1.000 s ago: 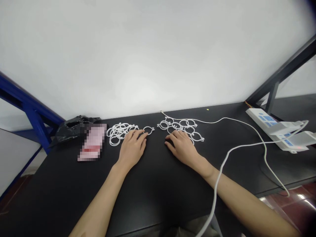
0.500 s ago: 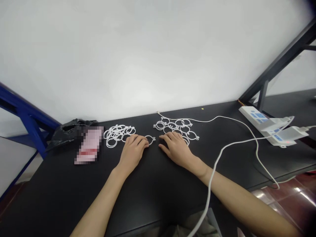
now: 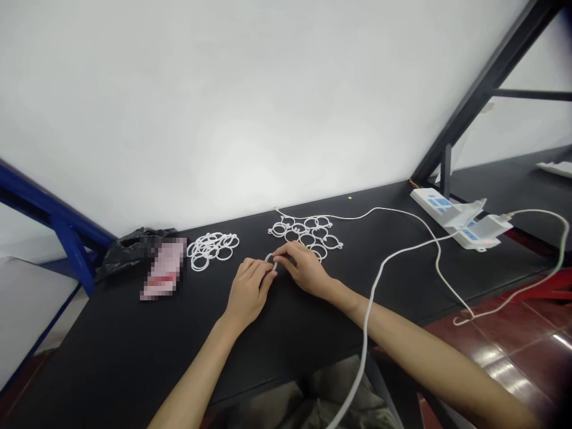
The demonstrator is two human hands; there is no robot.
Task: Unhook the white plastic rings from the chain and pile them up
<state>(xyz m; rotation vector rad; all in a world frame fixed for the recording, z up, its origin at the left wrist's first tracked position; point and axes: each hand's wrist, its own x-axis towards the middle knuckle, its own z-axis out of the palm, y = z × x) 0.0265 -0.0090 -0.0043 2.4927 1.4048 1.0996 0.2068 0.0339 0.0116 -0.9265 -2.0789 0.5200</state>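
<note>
My left hand [image 3: 248, 290] and my right hand [image 3: 302, 269] meet at the middle of the black table [image 3: 111, 345]. Between their fingertips they pinch one white plastic ring [image 3: 270, 260], held just off the tabletop. A loose pile of white rings [image 3: 210, 248] lies to the left of my left hand. A flat sheet of linked white rings [image 3: 308, 231] lies just beyond my right hand, with a white cord running from its far corner.
A black bag [image 3: 129, 245] and a blurred pink packet [image 3: 164, 267] sit at the left. White power strips [image 3: 456, 215] lie at the right with white cables [image 3: 402, 250] trailing over the table's front edge. A white wall stands behind.
Both hands lay flat near the rings before; they have drawn together and now pinch one ring between them. The camera view has swung to the right.
</note>
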